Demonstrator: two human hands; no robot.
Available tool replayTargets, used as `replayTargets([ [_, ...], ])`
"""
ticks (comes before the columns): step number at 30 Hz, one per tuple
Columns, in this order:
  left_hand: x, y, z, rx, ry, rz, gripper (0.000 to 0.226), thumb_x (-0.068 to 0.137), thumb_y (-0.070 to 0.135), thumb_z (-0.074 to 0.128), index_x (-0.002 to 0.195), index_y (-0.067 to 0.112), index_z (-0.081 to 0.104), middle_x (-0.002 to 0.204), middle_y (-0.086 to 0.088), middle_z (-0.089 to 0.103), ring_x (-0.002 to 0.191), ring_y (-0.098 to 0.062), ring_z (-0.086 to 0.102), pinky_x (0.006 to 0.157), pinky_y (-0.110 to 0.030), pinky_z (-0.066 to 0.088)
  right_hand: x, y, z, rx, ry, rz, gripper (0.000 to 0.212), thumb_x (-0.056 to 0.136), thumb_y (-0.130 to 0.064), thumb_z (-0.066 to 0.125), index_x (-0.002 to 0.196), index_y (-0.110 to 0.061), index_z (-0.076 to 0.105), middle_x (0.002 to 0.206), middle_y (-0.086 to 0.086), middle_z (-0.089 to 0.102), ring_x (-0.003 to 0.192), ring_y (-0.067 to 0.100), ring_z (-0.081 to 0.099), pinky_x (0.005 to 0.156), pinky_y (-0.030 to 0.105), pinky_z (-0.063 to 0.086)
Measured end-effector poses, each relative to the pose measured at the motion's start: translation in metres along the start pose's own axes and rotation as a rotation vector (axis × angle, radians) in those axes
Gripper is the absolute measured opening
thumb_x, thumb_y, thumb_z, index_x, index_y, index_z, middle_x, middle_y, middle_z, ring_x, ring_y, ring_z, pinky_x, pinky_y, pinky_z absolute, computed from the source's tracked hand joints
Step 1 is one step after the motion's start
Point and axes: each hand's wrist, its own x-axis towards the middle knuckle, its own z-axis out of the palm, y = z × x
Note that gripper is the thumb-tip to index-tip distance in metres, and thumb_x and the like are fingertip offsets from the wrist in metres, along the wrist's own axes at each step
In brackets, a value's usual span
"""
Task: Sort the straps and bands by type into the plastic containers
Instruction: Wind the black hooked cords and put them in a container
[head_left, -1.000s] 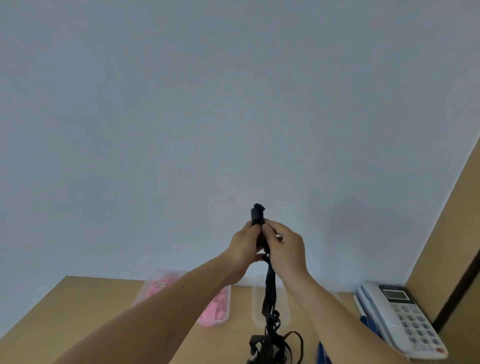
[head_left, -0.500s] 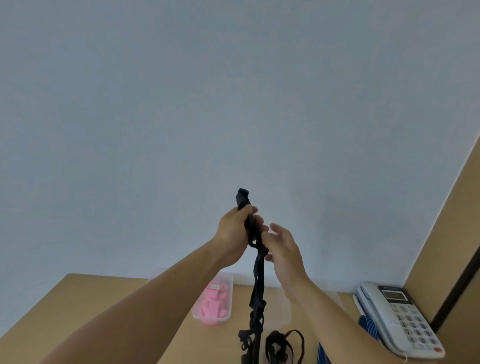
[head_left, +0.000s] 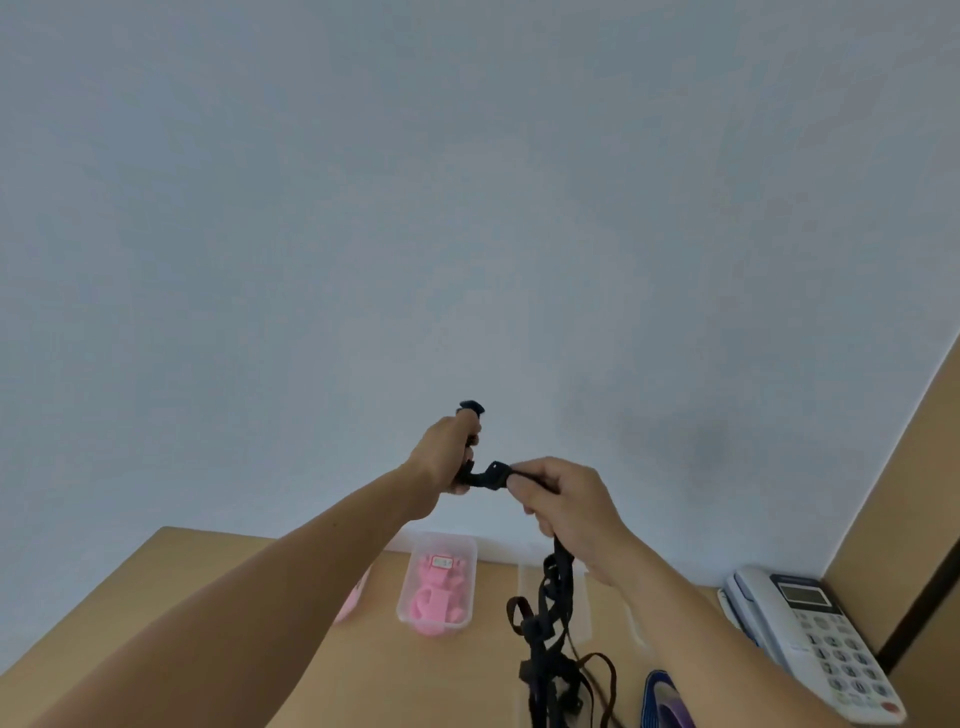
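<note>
The left hand (head_left: 445, 457) and right hand (head_left: 567, 503), raised, each grip a black strap (head_left: 492, 475) whose tangled tail hangs to the tan wooden surface (head_left: 234, 582), where a clear container (head_left: 444, 541) of pink bands (head_left: 435, 598) stands at the far edge against a pale blue wall (head_left: 467, 208), a white telephone (head_left: 815, 642) at the right edge.

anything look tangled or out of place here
Yes: the black strap gripped by the left hand and right hand hangs into a knotted tangle over the desk, with a brownish strap seemingly caught in it.
</note>
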Motion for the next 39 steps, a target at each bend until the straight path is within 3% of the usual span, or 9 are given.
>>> replayTargets([
  [4,-0.009,-0.011,-0.002,0.075,-0.391,-0.092,0.043,0.086,0.057,0.042,0.084,0.014,0.050,0.073,-0.001,0.039,0.063,-0.018,0.037,0.061,-0.034,0.046,0.004,-0.016,-0.007,-0.016,0.056,-0.102,0.009,0.089,-0.016,0.069,0.098,-0.017,0.073,0.068,-0.006,0.066,0.050,-0.001,0.051,0.055,0.017,0.043],
  [7,-0.015,-0.014,0.002,0.074,-0.534,-0.105,0.066,0.080,0.073,0.045,0.096,0.010,0.052,0.076,-0.002,0.042,0.063,-0.017,0.040,0.057,-0.029,0.043,0.007,-0.020,-0.013,-0.078,0.057,-0.112,0.012,0.086,-0.020,0.074,0.097,-0.016,0.070,0.076,0.001,0.070,0.051,-0.001,0.053,0.056,0.018,0.045],
  [10,-0.018,-0.019,0.006,0.195,-0.606,-0.034,0.043,0.075,0.047,0.068,0.086,0.014,0.044,0.067,0.002,0.039,0.058,-0.014,0.037,0.054,-0.025,0.034,0.013,-0.015,-0.019,-0.133,0.158,-0.115,0.024,0.073,-0.029,0.085,0.085,-0.017,0.068,0.067,0.001,0.064,0.052,0.005,0.050,0.055,0.021,0.043],
  [13,-0.020,-0.020,0.010,0.144,-0.569,-0.022,0.023,0.080,0.029,0.061,0.080,0.017,0.042,0.064,0.003,0.035,0.054,-0.013,0.032,0.052,-0.025,0.026,0.016,-0.008,-0.024,-0.174,0.200,-0.127,0.031,0.067,-0.039,0.086,0.077,-0.018,0.067,0.056,-0.005,0.054,0.053,0.013,0.044,0.055,0.027,0.040],
  [19,-0.019,-0.019,0.008,-0.095,-0.552,-0.012,0.022,0.086,0.033,0.055,0.075,0.018,0.044,0.064,0.004,0.031,0.054,-0.013,0.028,0.050,-0.024,0.019,0.010,0.000,-0.032,0.005,0.047,-0.067,0.019,0.086,-0.019,0.074,0.102,-0.017,0.065,0.071,0.003,0.064,0.062,0.014,0.060,0.069,0.031,0.050],
  [27,-0.019,-0.027,0.024,-0.174,-0.387,0.145,0.041,0.086,0.049,0.058,0.101,0.012,0.052,0.080,-0.001,0.049,0.057,-0.013,0.039,0.051,-0.025,0.027,0.007,-0.011,0.000,0.184,0.347,-0.060,0.014,0.082,-0.020,0.078,0.081,-0.008,0.072,0.066,0.008,0.070,0.057,0.015,0.063,0.061,0.034,0.052],
  [30,-0.019,-0.025,0.028,-0.134,-0.299,0.223,0.044,0.087,0.054,0.055,0.102,0.013,0.054,0.087,-0.001,0.052,0.060,-0.014,0.040,0.053,-0.025,0.033,0.009,-0.011,0.006,0.159,0.346,-0.069,0.008,0.084,-0.021,0.076,0.078,-0.014,0.076,0.071,0.000,0.074,0.068,0.009,0.069,0.069,0.027,0.055],
  [32,-0.019,-0.024,0.030,-0.111,-0.265,0.265,0.038,0.091,0.051,0.053,0.095,0.013,0.052,0.074,0.003,0.051,0.060,-0.014,0.038,0.054,-0.024,0.034,0.011,-0.011,0.007,0.160,0.320,-0.086,0.008,0.085,-0.018,0.073,0.079,-0.020,0.078,0.076,-0.006,0.075,0.072,0.003,0.069,0.068,0.016,0.052],
  [39,-0.015,-0.024,0.023,-0.005,-0.187,0.263,0.033,0.100,0.039,0.050,0.097,0.008,0.062,0.076,-0.003,0.064,0.055,-0.004,0.052,0.054,-0.012,0.041,0.013,-0.011,0.001,0.081,0.150,-0.116,0.051,0.083,0.009,0.047,0.084,-0.031,0.077,0.097,-0.014,0.072,0.090,-0.010,0.061,0.074,0.006,0.044],
])
